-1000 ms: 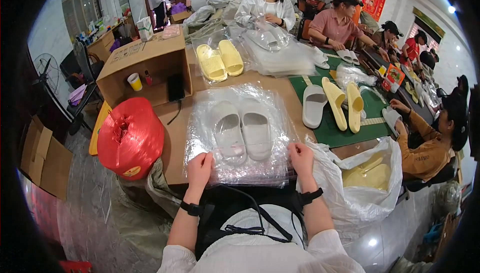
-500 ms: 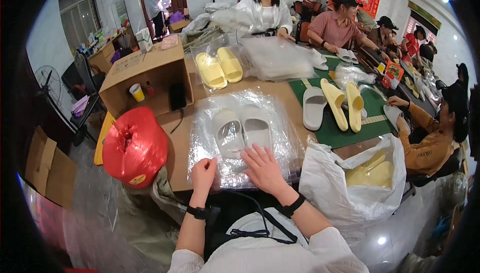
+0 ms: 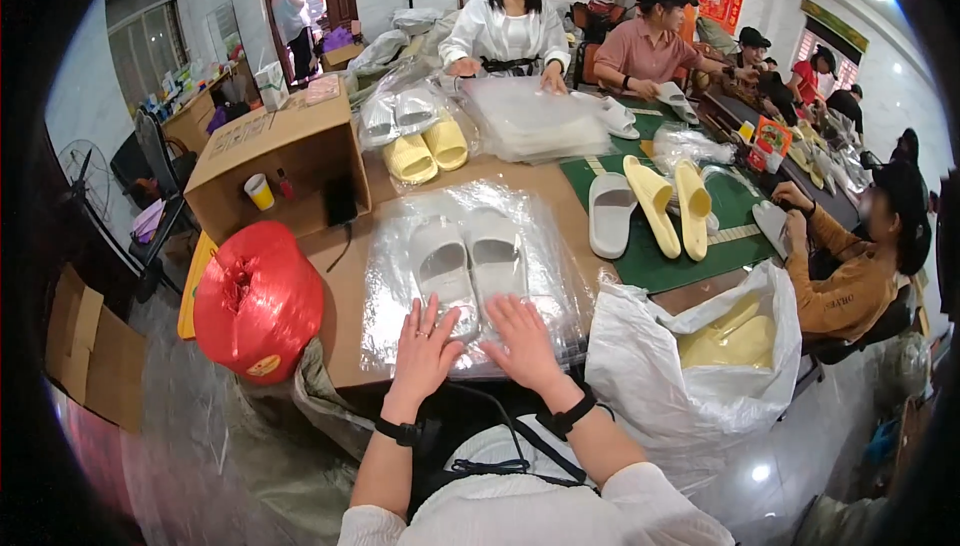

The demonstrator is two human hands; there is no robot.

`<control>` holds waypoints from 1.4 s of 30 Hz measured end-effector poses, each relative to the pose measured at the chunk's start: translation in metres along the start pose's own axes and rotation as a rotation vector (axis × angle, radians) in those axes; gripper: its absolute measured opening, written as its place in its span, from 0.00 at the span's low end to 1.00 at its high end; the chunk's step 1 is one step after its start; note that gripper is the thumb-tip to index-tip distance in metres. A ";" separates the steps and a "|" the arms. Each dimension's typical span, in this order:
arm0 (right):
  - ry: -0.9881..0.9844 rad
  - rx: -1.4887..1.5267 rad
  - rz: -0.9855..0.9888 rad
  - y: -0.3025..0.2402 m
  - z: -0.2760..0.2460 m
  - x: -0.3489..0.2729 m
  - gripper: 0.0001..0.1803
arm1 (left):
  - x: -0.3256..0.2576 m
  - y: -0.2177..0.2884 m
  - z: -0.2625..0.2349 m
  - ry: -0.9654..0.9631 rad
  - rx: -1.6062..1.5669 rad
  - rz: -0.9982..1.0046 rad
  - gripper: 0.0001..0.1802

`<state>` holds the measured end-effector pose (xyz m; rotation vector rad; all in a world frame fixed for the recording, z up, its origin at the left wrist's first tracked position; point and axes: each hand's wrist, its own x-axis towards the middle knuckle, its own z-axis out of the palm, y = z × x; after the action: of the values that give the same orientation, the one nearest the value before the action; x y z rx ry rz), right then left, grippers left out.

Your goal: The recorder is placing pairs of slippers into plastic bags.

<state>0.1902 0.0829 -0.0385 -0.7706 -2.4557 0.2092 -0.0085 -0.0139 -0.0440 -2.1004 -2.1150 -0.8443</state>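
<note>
A pair of light grey slide sandals (image 3: pixel 468 256) lies in or under clear plastic, on a stack of clear plastic bags (image 3: pixel 385 286) before me. My left hand (image 3: pixel 427 346) is spread flat over the near end of the left slide. Over the near end of the right slide rests my right hand (image 3: pixel 522 339), fingers apart. Both palms face down, and neither grips anything. Behind the stack, bagged yellow slides (image 3: pixel 428 153) lie with a bagged grey pair (image 3: pixel 400 111) partly on top.
At left stand a red twine roll (image 3: pixel 258 301) and an open cardboard box (image 3: pixel 220 161). To the right, loose yellow slides (image 3: pixel 664 208) and a grey slide (image 3: pixel 610 214) sit on a green mat (image 3: pixel 650 271). A white sack (image 3: pixel 640 356) holds bagged yellow slides. Co-workers sit or stand around.
My left hand has opened from a closed grip at the plastic's edge and now lies flat over the slides. Across the table, a bagged grey pair has come onto the yellow pair.
</note>
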 end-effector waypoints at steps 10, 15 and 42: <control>0.105 0.170 0.263 0.028 -0.003 -0.007 0.34 | 0.000 0.000 0.003 0.005 -0.028 -0.033 0.31; 0.113 0.177 0.266 0.028 0.001 -0.006 0.34 | 0.002 -0.009 0.007 0.036 -0.241 -0.106 0.34; 0.318 0.435 0.314 0.045 0.008 -0.012 0.36 | 0.059 0.006 0.002 0.164 -1.529 -0.685 0.36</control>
<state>0.2155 0.1130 -0.0643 -0.9057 -1.8895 0.6604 -0.0063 0.0407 -0.0203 -1.1286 -2.2334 -3.2953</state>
